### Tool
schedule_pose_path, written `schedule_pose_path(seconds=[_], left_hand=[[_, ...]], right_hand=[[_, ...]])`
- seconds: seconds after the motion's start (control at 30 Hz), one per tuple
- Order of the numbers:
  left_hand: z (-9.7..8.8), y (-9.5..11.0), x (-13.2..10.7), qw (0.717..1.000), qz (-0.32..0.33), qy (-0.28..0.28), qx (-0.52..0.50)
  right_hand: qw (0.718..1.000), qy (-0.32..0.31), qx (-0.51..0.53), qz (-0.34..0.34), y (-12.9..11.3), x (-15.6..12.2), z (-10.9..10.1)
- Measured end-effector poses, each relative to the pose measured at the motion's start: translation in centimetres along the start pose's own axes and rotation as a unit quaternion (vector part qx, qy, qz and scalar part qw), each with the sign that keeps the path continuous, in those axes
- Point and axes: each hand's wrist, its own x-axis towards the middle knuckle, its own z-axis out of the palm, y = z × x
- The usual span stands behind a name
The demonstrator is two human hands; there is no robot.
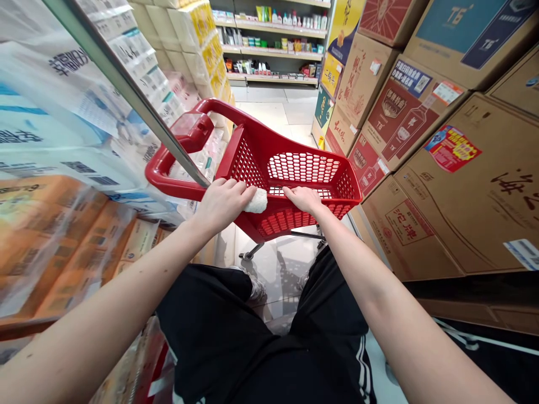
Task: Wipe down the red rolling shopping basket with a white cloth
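Observation:
A red plastic shopping basket on wheels (303,168) stands on the tiled floor in front of me, with a red handle loop (185,134) at its left. My left hand (223,203) is closed round a white cloth (257,201) and presses it on the basket's near rim. My right hand (304,197) rests on the same rim just to the right, its fingers curled over the edge and pointing into the basket. The basket looks empty.
Wrapped packs of paper goods (63,168) are stacked on the left behind a grey metal bar (126,90). Brown cardboard cartons (442,168) are piled high on the right. A shelf of small bottles and boxes (273,45) closes the narrow aisle ahead.

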Motion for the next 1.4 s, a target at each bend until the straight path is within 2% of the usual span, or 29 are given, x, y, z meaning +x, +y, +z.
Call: schedule_pose_path(seconds=[0.17, 0.4, 0.53, 0.63, 0.73, 0.83, 1.0, 1.07, 1.4], left_hand=[[0.6, -0.3, 0.5, 1.0, 0.003, -0.016, -0.025], [0.5, 0.0, 1.7, 0.997, -0.005, -0.07, -0.031], [0.6, 0.4, 2.7, 0.99, -0.069, -0.112, -0.048], [0.9, 0.6, 4.0, 0.975, -0.136, -0.168, -0.053], [1.1, 0.5, 4.9, 0.96, -0.162, -0.219, -0.063], [0.9, 0.5, 4.8, 0.963, -0.133, -0.223, -0.074], [-0.2, 0.8, 3.4, 0.98, -0.036, -0.172, -0.09], [-0.4, 0.9, 3.2, 0.982, -0.018, -0.164, -0.092], [-0.1, 1.1, 5.3, 0.957, -0.092, -0.261, -0.089]], right_hand=[[1.0, 0.007, -0.001, -0.002, 0.0, 0.0, 0.2], [1.0, 0.007, -0.006, 0.007, 0.4, -0.2, 0.1], [1.0, 0.01, -0.011, 0.014, 0.3, -0.5, -0.1], [1.0, 0.01, -0.013, 0.013, 0.3, -0.6, -0.2], [1.0, 0.013, -0.014, 0.01, 0.3, -0.6, -0.2], [1.0, 0.01, -0.015, 0.011, 0.4, -0.4, -0.1], [1.0, 0.003, -0.014, 0.004, 0.5, -0.4, 0.0], [1.0, 0.004, -0.01, 0.002, 0.5, -0.4, 0.0], [1.0, -0.007, -0.025, -0.007, 0.5, -0.2, -0.1]])
